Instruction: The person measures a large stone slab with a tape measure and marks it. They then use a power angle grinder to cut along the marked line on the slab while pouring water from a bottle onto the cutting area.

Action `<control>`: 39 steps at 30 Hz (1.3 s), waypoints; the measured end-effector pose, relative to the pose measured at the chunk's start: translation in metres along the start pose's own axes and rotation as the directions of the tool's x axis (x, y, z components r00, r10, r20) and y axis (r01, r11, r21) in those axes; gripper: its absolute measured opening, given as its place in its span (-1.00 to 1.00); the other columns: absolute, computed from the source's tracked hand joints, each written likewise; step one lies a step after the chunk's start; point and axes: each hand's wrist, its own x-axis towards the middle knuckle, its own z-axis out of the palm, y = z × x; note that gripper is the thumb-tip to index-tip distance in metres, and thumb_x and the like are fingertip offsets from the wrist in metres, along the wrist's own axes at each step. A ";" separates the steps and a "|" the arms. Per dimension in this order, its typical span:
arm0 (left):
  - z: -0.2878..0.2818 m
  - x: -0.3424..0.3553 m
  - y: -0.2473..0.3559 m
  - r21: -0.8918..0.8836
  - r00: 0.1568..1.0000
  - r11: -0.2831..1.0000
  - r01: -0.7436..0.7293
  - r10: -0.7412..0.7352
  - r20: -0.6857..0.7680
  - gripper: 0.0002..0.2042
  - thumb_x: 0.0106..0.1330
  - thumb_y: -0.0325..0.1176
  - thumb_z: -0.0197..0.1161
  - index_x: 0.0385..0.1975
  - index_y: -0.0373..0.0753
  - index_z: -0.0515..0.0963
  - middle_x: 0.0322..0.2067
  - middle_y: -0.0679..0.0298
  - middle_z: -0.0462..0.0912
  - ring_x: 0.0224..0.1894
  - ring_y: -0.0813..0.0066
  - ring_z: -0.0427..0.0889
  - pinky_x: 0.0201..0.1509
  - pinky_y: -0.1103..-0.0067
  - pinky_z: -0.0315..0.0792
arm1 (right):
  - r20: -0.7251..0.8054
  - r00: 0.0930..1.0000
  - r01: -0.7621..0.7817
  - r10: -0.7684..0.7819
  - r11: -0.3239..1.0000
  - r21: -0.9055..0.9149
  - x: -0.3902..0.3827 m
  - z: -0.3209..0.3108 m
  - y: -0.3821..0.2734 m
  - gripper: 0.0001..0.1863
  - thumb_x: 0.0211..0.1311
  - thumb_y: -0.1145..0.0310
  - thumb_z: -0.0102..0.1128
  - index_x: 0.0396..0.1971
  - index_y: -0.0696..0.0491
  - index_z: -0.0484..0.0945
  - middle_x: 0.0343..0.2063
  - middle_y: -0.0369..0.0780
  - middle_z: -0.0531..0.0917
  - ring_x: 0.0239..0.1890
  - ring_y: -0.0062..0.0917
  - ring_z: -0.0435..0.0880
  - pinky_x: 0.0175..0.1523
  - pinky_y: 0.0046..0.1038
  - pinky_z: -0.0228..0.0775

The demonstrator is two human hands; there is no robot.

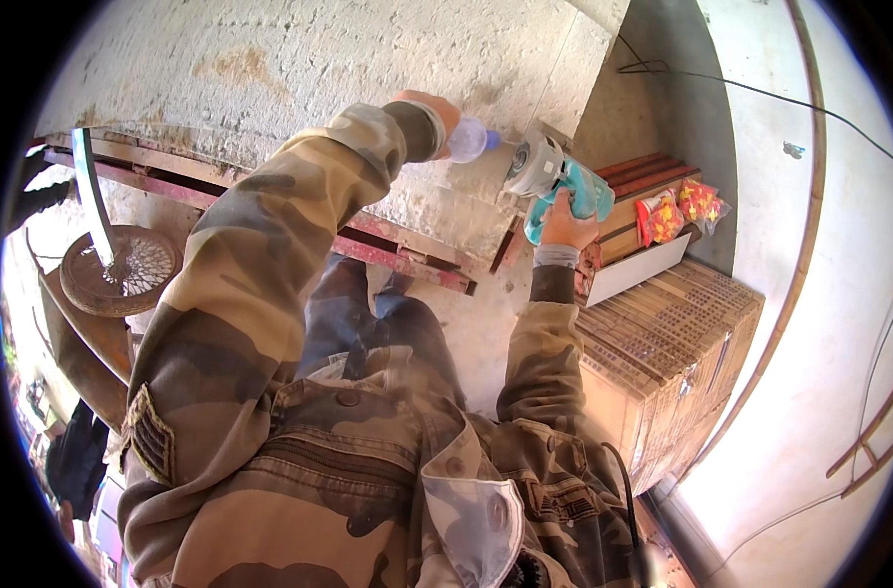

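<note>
My left hand [431, 106] is closed around a clear plastic bottle [464, 140] with a blue cap, held sideways just over the rough grey slab [270, 69]. The cap points right, toward a teal handheld power cutter [586, 191] with a grey metal head [537, 165]. My right hand [569, 230] grips the cutter's body. Its head sits at the slab's right end, by a small block there. The head hides any blade, and I cannot tell whether it touches the slab.
Reddish-brown slats [652, 169] and bright red-and-yellow snack bags [662, 218] lie on stacked cardboard cartons [662, 363] at right. Red beams [407, 262] run under the slab. A spoked wheel [123, 272] stands left. A dark cable [760, 98] crosses the white wall.
</note>
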 end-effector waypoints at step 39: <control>-0.024 0.022 -0.008 -0.018 1.000 1.000 0.021 -0.021 -0.005 -0.53 0.16 -0.01 0.30 -0.10 -0.29 0.60 -0.14 0.06 0.67 -0.06 0.09 0.65 -0.05 0.31 0.54 | -0.009 1.000 -0.010 0.011 1.000 0.021 0.030 0.022 -0.008 -0.86 0.07 0.48 0.30 -0.41 0.16 0.52 -0.56 -0.28 0.58 -0.74 -0.61 0.46 -0.69 -0.55 0.29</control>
